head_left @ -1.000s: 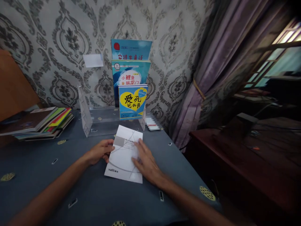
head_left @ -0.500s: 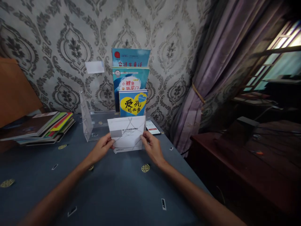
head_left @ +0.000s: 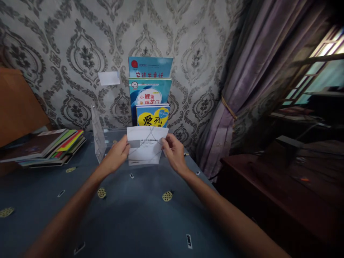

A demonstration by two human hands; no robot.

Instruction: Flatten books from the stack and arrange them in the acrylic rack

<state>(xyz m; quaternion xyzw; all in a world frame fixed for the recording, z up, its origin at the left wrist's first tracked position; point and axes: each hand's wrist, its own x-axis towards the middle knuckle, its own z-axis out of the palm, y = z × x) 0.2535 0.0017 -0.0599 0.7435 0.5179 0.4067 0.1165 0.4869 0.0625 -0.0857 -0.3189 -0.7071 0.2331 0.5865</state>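
A white booklet (head_left: 146,148) with printed text and a grey block is held upright between both hands. My left hand (head_left: 116,154) is closed on its left edge, and my right hand (head_left: 174,152) pinches the right edge. Directly behind it a blue book with a yellow heart (head_left: 153,115) stands upright, its lower part hidden by the booklet. Further back rise a teal book (head_left: 150,91) and a taller blue book (head_left: 151,67), stepped one behind another. A clear acrylic stand (head_left: 98,134) shows its side panel left of my left hand; the booklet hides much of the rest.
Left on the blue patterned tablecloth (head_left: 129,215) lies a stack of books and magazines (head_left: 51,148), beside a brown box-like object (head_left: 20,104). Patterned wallpaper backs the table. A purple curtain (head_left: 217,132) and a dark red desk (head_left: 268,190) are at the right.
Both hands have raised the booklet slightly and moved it a little right, covering more of the yellow-heart book. The phone seen earlier behind my right hand is now mostly hidden.
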